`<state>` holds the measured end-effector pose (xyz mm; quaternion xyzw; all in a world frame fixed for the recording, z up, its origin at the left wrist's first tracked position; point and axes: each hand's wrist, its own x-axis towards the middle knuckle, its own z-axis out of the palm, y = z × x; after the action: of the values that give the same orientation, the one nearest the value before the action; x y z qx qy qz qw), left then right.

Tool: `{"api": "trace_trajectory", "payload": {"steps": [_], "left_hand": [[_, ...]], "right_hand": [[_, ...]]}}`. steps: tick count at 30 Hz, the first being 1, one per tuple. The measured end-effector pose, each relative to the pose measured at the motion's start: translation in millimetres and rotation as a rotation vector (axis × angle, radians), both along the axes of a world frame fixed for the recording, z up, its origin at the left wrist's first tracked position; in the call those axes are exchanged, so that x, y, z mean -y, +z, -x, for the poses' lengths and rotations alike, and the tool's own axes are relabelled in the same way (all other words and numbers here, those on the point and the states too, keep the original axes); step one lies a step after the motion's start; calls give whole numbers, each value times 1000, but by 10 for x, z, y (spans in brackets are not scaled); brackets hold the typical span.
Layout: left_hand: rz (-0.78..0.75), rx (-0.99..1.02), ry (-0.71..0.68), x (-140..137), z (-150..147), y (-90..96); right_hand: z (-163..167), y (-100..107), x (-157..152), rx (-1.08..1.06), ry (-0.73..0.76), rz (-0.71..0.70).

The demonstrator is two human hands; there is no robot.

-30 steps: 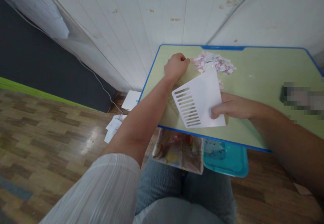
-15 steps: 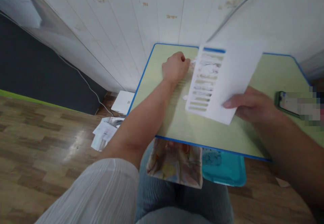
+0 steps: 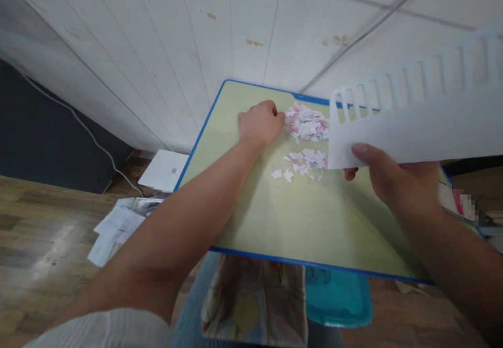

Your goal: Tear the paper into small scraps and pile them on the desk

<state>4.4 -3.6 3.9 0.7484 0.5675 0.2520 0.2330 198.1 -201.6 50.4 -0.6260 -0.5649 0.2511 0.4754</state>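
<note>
My right hand (image 3: 393,175) grips a flat white sheet (image 3: 412,133) with a row of slots cut along its upper edge, thumb on the front. The sheet is held up over the right side of the table and runs out of view. My left hand (image 3: 261,123) rests on the table with its fingers curled; whatever may be in them is hidden. Just right of its knuckles lies a heap of torn white and pink paper scraps (image 3: 307,123). Nearer me is a smaller scatter of scraps (image 3: 306,160), partly beside the sheet's left edge.
The pale green table (image 3: 251,217) has a blue rim and stands against a white panelled wall (image 3: 247,28). Below its front edge are a patterned fabric bag (image 3: 255,306) and a turquoise tray (image 3: 341,298). A white box (image 3: 164,171) and papers (image 3: 120,225) lie on the floor at left.
The slotted sheet has swung right and turned from upright to nearly lengthwise, uncovering the paper scraps. My left hand stays curled beside the heap. The view has shifted.
</note>
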Motion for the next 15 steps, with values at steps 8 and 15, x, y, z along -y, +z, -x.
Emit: {"api": "trace_trajectory", "payload": {"steps": [8, 15], "left_hand": [[-11, -25, 7, -7, -21, 1], [-31, -13, 4, -28, -38, -15]], "right_hand": [[-141, -282, 7, 137, -63, 21], [-104, -366, 24, 233, 68, 212]]}}
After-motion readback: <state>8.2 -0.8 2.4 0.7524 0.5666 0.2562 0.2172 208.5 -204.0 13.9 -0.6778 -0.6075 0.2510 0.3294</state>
